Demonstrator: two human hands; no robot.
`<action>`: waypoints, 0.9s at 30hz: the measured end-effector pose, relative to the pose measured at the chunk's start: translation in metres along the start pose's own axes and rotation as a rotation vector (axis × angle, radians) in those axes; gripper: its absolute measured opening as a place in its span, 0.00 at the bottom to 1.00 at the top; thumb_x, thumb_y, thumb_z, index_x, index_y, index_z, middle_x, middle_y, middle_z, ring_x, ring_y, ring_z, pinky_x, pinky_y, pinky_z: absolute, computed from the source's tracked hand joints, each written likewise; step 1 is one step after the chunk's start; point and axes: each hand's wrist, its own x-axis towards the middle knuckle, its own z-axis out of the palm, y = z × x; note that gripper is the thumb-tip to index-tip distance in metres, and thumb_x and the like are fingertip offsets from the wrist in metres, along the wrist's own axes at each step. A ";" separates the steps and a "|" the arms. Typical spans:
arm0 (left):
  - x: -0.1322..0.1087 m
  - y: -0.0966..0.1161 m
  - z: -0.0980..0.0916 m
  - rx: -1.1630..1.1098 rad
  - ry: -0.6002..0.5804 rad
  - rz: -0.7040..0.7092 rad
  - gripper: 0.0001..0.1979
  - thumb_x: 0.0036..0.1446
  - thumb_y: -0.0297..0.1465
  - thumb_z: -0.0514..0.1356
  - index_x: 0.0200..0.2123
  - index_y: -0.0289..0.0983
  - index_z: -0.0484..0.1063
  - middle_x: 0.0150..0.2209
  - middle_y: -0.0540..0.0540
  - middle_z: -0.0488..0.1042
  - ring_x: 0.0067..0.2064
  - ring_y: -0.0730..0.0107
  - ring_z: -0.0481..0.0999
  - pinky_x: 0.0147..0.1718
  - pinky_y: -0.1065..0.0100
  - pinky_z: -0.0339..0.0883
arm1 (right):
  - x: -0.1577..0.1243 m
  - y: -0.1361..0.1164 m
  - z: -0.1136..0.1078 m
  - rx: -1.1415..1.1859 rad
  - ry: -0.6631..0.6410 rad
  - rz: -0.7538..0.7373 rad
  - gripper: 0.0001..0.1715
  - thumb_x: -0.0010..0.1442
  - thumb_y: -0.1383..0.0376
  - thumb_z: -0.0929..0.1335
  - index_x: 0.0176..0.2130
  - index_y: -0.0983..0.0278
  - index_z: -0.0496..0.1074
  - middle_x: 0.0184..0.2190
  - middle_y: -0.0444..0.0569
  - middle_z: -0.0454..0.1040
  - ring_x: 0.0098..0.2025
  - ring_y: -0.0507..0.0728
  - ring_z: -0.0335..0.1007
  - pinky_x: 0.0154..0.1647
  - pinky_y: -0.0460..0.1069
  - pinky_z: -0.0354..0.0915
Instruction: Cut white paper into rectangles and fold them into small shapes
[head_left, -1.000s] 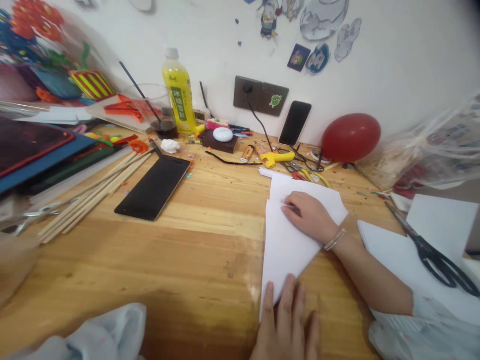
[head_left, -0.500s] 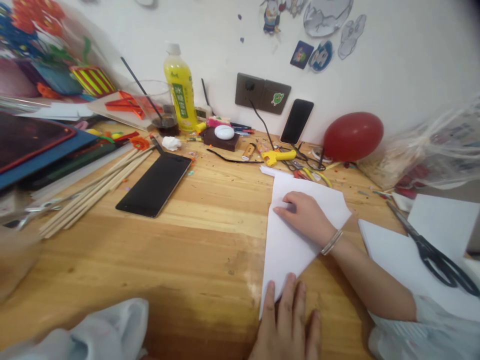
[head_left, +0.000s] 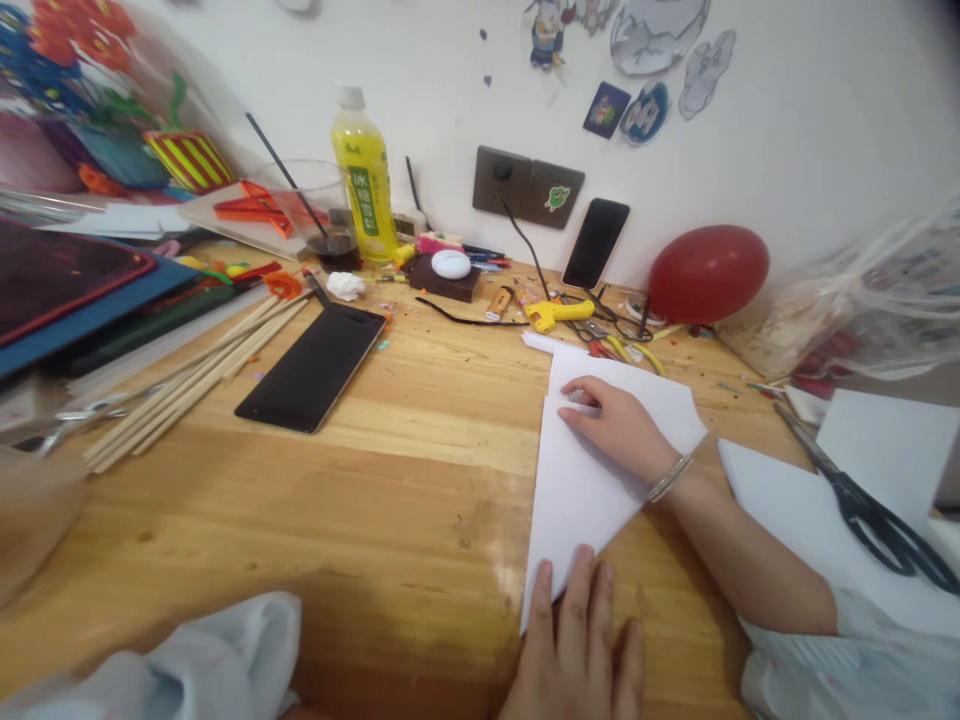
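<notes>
A white sheet of paper (head_left: 592,490), folded to a long point toward me, lies on the wooden table. My left hand (head_left: 574,640) rests flat on its near tip, fingers stretched out and slightly spread. Farther up the sheet is my right hand (head_left: 619,425), wearing a bracelet; its side lies on the paper. Its thumb and forefinger are bent but apart, with nothing seen between them, while the other fingers are mostly hidden. At the sheet's far left corner, a narrow folded strip of paper (head_left: 538,343) sticks out.
To the right, black scissors (head_left: 874,515) lie on white paper sheets (head_left: 780,490). A tablet-like black device (head_left: 311,368) and wooden sticks (head_left: 195,385) lie left. Behind are a yellow glue gun (head_left: 559,313), a red balloon (head_left: 709,273), a phone (head_left: 596,243) and a drink bottle (head_left: 365,180).
My right hand has shifted very slightly on the paper, its forefinger a little straighter. My left hand stays at the near tip. The whole view has moved a touch.
</notes>
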 end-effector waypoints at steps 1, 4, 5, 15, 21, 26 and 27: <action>0.000 0.000 -0.001 0.003 -0.005 0.001 0.13 0.61 0.38 0.52 0.46 0.47 0.71 0.50 0.48 0.73 0.53 0.54 0.67 0.49 0.49 0.51 | 0.000 0.001 0.000 0.002 0.000 -0.012 0.15 0.54 0.62 0.65 0.43 0.60 0.71 0.34 0.48 0.74 0.35 0.59 0.69 0.37 0.52 0.63; 0.001 -0.002 -0.003 0.022 -0.017 0.029 0.13 0.61 0.38 0.51 0.46 0.48 0.71 0.50 0.49 0.73 0.54 0.53 0.67 0.49 0.47 0.50 | 0.000 0.003 0.000 0.005 -0.003 -0.054 0.18 0.55 0.62 0.66 0.46 0.61 0.72 0.36 0.49 0.73 0.39 0.60 0.68 0.42 0.53 0.62; 0.002 -0.002 -0.003 0.025 -0.018 0.040 0.13 0.61 0.38 0.51 0.46 0.47 0.71 0.49 0.49 0.74 0.54 0.53 0.67 0.49 0.46 0.49 | 0.000 0.004 0.001 0.008 -0.002 -0.063 0.18 0.55 0.62 0.66 0.46 0.61 0.72 0.36 0.50 0.72 0.40 0.60 0.68 0.42 0.53 0.62; 0.000 -0.002 0.000 0.016 -0.024 0.055 0.13 0.62 0.36 0.49 0.46 0.46 0.71 0.50 0.47 0.73 0.54 0.51 0.66 0.50 0.46 0.46 | 0.002 0.015 0.006 0.079 -0.008 -0.079 0.19 0.55 0.64 0.66 0.48 0.61 0.71 0.36 0.48 0.69 0.39 0.57 0.68 0.44 0.52 0.63; 0.000 -0.001 0.000 0.028 -0.016 0.052 0.15 0.64 0.35 0.47 0.46 0.46 0.71 0.50 0.48 0.73 0.53 0.51 0.67 0.49 0.46 0.47 | 0.003 0.015 0.007 0.089 0.011 -0.087 0.19 0.54 0.64 0.67 0.47 0.60 0.71 0.35 0.47 0.69 0.38 0.58 0.68 0.44 0.53 0.64; 0.000 -0.002 -0.001 0.025 0.000 0.069 0.15 0.63 0.34 0.48 0.46 0.44 0.71 0.49 0.47 0.73 0.53 0.51 0.67 0.49 0.47 0.48 | 0.003 0.015 0.006 0.082 0.017 -0.088 0.19 0.54 0.63 0.67 0.46 0.61 0.71 0.35 0.47 0.69 0.38 0.58 0.68 0.43 0.54 0.63; 0.000 -0.003 -0.002 0.025 0.006 0.065 0.14 0.63 0.35 0.48 0.46 0.44 0.71 0.49 0.47 0.74 0.53 0.51 0.67 0.49 0.47 0.48 | 0.003 0.015 0.006 0.079 0.016 -0.089 0.19 0.53 0.64 0.67 0.46 0.61 0.71 0.35 0.47 0.69 0.37 0.58 0.68 0.43 0.54 0.63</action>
